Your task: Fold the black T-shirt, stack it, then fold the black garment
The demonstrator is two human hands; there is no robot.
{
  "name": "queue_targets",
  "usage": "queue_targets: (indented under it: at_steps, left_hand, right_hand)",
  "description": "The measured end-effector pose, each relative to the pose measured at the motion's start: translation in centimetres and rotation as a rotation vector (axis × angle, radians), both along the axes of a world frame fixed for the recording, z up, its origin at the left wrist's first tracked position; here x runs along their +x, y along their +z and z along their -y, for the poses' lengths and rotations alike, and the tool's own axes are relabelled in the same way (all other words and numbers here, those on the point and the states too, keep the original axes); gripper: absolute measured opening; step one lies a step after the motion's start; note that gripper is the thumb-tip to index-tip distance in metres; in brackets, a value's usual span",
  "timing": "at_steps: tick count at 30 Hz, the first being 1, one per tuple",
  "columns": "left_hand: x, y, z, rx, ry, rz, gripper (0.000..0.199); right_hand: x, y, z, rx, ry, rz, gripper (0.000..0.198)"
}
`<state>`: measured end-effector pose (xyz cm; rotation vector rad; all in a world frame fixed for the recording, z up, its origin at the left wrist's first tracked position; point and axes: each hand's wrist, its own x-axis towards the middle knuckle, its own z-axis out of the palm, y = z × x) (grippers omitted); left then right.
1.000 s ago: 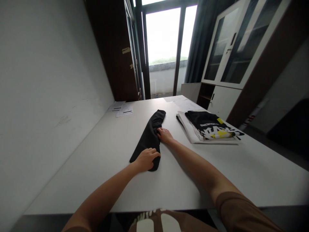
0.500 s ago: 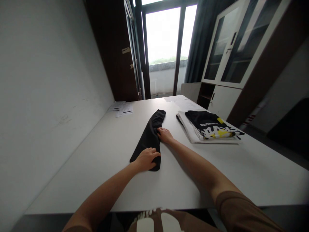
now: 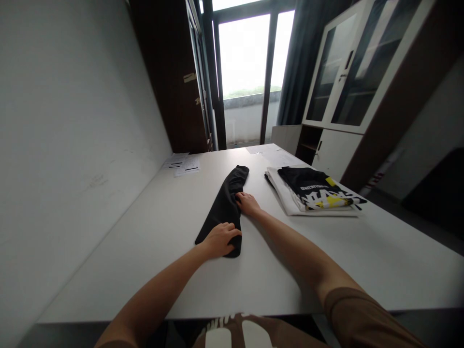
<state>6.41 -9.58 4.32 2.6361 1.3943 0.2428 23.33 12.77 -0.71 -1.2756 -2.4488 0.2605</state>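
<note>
A folded black garment (image 3: pixel 224 198) lies lengthwise on the white table (image 3: pixel 152 217), narrow at its far end and wider near me. Its exact kind cannot be told. My left hand (image 3: pixel 221 239) rests across the near end, the fingers curled over the right edge and the thumb lower down. Farther up, my right hand (image 3: pixel 248 203) is at the right edge, its fingers bent and closed on the cloth where it creases. Some fingertips are hidden in the dark fabric.
To the right lies a stack of folded shirts, a white one (image 3: pixel 284 195) beneath a black printed one (image 3: pixel 308 181). Papers (image 3: pixel 186 166) lie at the far left corner, by the wall (image 3: pixel 79 121). A white cabinet (image 3: pixel 337 150) stands beyond the table's right side.
</note>
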Motion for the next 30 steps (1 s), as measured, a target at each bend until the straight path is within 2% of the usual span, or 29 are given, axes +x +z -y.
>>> queue_targets:
  at_steps: [24, 30]
  left_hand:
    - [-0.04, 0.47, -0.09, -0.066, 0.014, 0.064, 0.047]
    - [-0.26, -0.08, -0.28, -0.058, 0.009, 0.094, 0.047]
  right_hand:
    - [-0.09, 0.19, 0.13, -0.006, -0.018, 0.012, 0.034]
    - [-0.02, 0.00, -0.06, -0.004, -0.007, 0.003, 0.035]
